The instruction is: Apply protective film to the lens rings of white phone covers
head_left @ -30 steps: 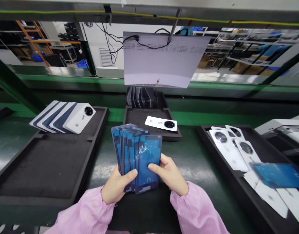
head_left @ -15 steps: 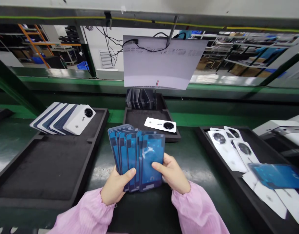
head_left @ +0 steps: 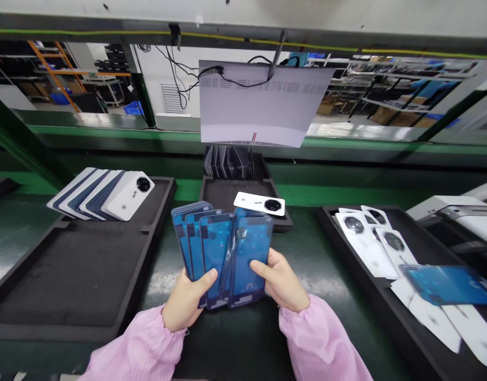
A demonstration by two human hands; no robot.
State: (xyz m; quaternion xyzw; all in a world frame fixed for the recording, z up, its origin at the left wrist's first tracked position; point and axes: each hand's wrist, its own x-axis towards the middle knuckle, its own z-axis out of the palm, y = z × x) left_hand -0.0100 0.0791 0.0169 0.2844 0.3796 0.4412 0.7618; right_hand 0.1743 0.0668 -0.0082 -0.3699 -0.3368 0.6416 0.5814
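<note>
While both forearms in pink sleeves (head_left: 138,344) reach in from the bottom edge, two bare hands hold a fan of blue panels (head_left: 215,251) upright over a dark green worktop (head_left: 302,238). The left hand (head_left: 190,299) grips the lower left of the fan, thumb across the front; the right hand (head_left: 281,278) pinches the rightmost panels by their right edge, thumb on the face, fingers mostly hidden behind. Held this way, the panels spread at the top and bunch at the bottom — probably so that single edges can be told apart.

To the left, a dark tray (head_left: 80,275) carries white phone-shaped covers (head_left: 126,198) leaning in an overlapping row, likely to keep them orderly. Beyond the hands, a smaller tray (head_left: 217,189) holds dark thin sheets (head_left: 227,163) packed on edge, with one white cover (head_left: 259,203) lying near its front. The right-hand tray (head_left: 332,230) is looser: white covers overlap, a separate blue panel (head_left: 445,284) lying across some.

Light glints off the worktop. A pale flat screen-like panel (head_left: 263,106) with black cables hangs above — behind it, a workshop with an orange frame (head_left: 55,74) and cluttered shelving (head_left: 410,98).
</note>
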